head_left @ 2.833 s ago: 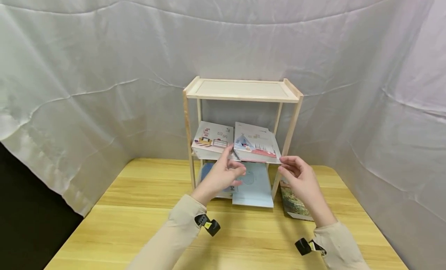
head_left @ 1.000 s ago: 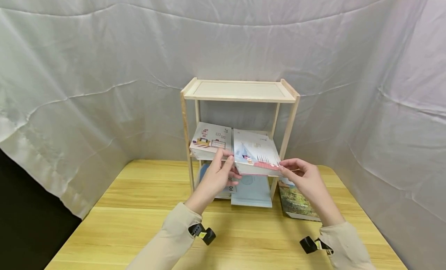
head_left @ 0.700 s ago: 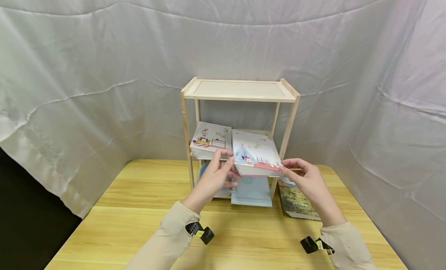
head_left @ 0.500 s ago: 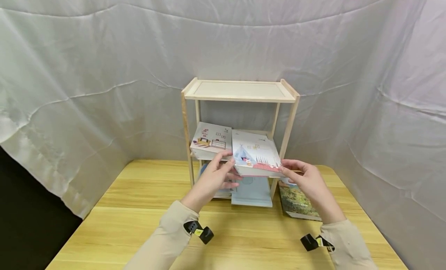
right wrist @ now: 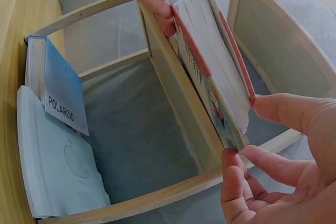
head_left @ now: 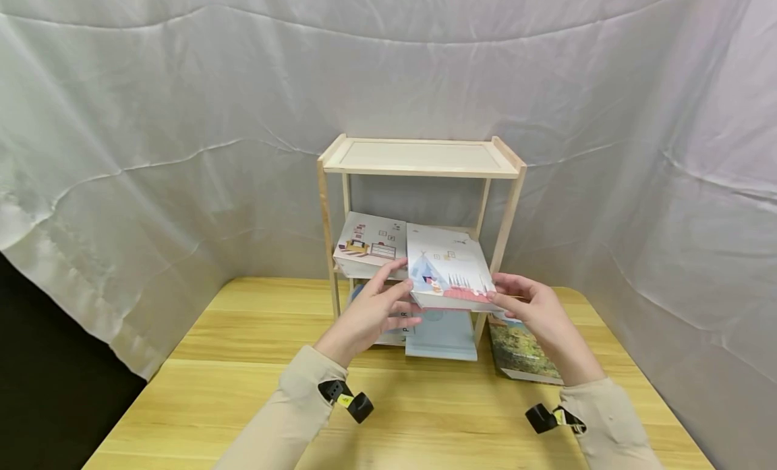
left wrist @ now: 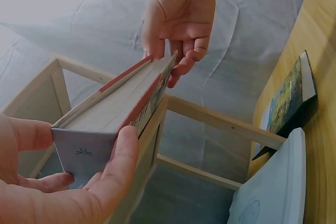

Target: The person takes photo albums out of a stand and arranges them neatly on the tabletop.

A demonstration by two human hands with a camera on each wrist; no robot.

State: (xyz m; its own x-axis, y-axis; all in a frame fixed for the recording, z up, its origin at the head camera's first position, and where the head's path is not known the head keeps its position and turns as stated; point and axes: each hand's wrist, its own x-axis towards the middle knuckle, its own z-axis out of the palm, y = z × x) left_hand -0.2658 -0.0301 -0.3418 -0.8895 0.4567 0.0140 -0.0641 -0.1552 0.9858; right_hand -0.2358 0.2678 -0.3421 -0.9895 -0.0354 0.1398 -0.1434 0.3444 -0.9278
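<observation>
Left hand (head_left: 379,308) is clamped on the spine of the tent-picture book (head_left: 449,257), right hand (head_left: 534,308) pinches its near right corner, forearms angling in from both sides. Below them there's a yellow wood-grain surface (head_left: 425,416), with a landscape-cover book (head_left: 522,348) over on the right. Tent book juts out front at the middle level of a pale wooden shelf (head_left: 425,156). Bottom level has a blue book (right wrist: 65,93) reading "POLAROID". Wrinkly grey cloth (head_left: 388,72) hangs behind everything.

Left fingers (left wrist: 119,161) and right fingers (right wrist: 281,164) bent
</observation>
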